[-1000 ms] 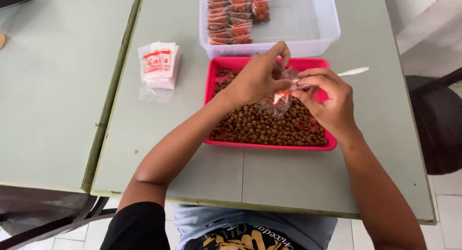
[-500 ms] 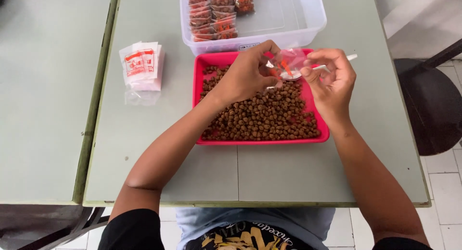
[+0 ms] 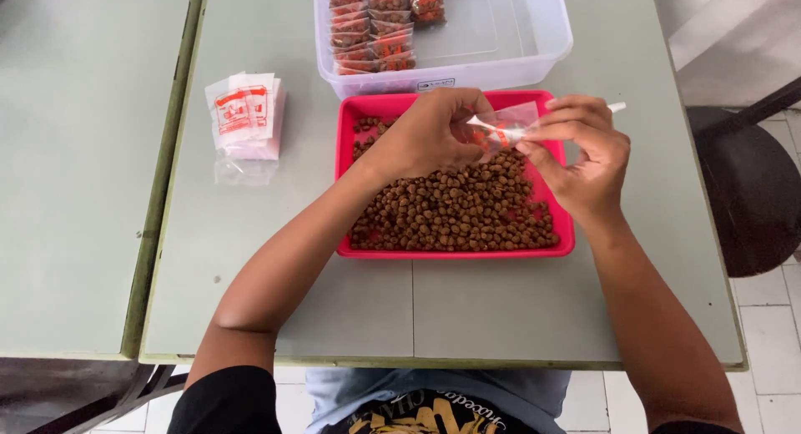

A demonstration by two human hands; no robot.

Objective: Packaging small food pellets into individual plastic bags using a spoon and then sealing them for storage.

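My left hand [image 3: 425,138] and my right hand [image 3: 584,154] meet above the red tray [image 3: 455,253], which is filled with small brown pellets [image 3: 459,209]. Between the fingers of both hands is a small clear plastic bag with red print [image 3: 501,127], held sideways. My right hand also grips a white plastic spoon [image 3: 616,107], whose handle sticks out to the right; its bowl lies against the bag.
A clear plastic tub [image 3: 517,42] behind the tray holds several filled little bags [image 3: 375,25] in rows at its left. A stack of empty printed bags [image 3: 246,117] lies on the grey-green table [image 3: 250,250], left of the tray. A dark chair [image 3: 747,184] stands at the right.
The bag hung low over the pellets a second ago; now both hands hold it higher and flatter near the tray's far edge. The view has shifted slightly.
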